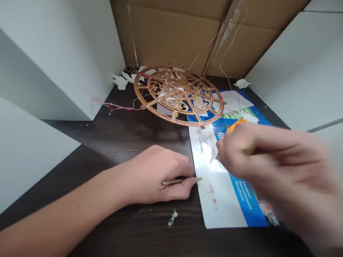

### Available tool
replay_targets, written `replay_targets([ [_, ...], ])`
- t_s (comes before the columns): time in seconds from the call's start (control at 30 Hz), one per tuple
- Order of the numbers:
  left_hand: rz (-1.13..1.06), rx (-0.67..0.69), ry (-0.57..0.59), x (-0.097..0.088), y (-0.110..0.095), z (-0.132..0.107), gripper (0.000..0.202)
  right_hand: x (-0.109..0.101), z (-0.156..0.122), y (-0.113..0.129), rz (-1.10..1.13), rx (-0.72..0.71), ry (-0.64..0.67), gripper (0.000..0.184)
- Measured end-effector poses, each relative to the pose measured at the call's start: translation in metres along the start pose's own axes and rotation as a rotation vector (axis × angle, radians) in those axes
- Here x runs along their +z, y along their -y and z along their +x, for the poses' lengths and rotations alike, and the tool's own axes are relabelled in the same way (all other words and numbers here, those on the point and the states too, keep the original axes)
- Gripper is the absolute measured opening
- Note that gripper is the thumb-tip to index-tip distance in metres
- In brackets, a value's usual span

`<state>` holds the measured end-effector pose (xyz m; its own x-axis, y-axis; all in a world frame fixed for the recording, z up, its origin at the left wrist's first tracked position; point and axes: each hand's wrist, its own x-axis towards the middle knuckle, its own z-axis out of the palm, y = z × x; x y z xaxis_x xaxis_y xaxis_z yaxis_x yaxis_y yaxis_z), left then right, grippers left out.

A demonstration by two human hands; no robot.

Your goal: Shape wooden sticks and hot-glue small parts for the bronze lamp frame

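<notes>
My left hand (163, 175) rests on the dark table, its fingers closed in a pinch on a thin wooden stick (174, 181). The stick's pointed end reaches over the left edge of a white and blue brochure (214, 216). Above the brochure, my right hand (249, 150) is closed around an orange tool (237, 125), mostly hidden by the fingers. A thin dark tip shows below that hand, near the glossy page; the tool's exact kind is unclear. Beyond both hands sits a round, gold openwork frame (179, 92) with red and white wires along its ribs.
Loose wires (118, 106) trail left from the frame. Crumpled white scraps (122, 82) lie behind it, another scrap (242, 83) at the back right. A cardboard panel (174, 35) stands at the back, between white panels (66, 53) on both sides. White crumbs (173, 217) lie in front.
</notes>
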<state>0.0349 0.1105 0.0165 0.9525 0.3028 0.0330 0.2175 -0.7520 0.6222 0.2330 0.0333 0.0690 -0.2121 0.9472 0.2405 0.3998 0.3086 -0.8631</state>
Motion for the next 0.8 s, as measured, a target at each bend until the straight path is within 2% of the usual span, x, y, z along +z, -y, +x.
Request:
replay_targets([
  [0.07,0.008,0.003,0.025,0.000,-0.001,0.000,0.028,0.002,0.000,-0.010,0.410,0.070,-0.075,0.060],
  [0.1,0.019,0.010,0.033,0.001,-0.001,0.000,0.028,0.003,0.001,-0.015,0.555,0.109,-0.067,0.064],
  [0.17,0.086,0.042,0.020,0.002,-0.002,0.000,0.028,0.004,0.006,-0.020,0.721,0.152,-0.033,0.064],
  [0.27,0.228,0.093,0.000,0.005,-0.006,0.001,0.029,0.007,0.012,-0.017,0.855,0.161,-0.063,0.062],
  [0.4,0.398,0.152,-0.027,0.009,-0.014,0.000,0.029,0.011,0.013,-0.005,0.909,0.191,-0.038,0.059],
  [0.53,0.526,0.231,-0.063,0.013,-0.024,-0.002,0.031,0.018,0.002,-0.015,0.817,0.236,0.031,0.062],
  [0.6,0.538,0.244,-0.051,0.014,-0.028,-0.002,0.031,0.025,-0.002,-0.024,0.730,0.247,0.085,0.064],
  [0.73,0.534,0.240,-0.034,0.015,-0.032,-0.002,0.031,0.030,-0.003,-0.030,0.781,0.202,0.082,0.058],
  [0.8,0.547,0.239,-0.040,0.013,-0.033,-0.002,0.028,0.029,-0.002,-0.028,0.763,0.179,0.128,0.055],
])
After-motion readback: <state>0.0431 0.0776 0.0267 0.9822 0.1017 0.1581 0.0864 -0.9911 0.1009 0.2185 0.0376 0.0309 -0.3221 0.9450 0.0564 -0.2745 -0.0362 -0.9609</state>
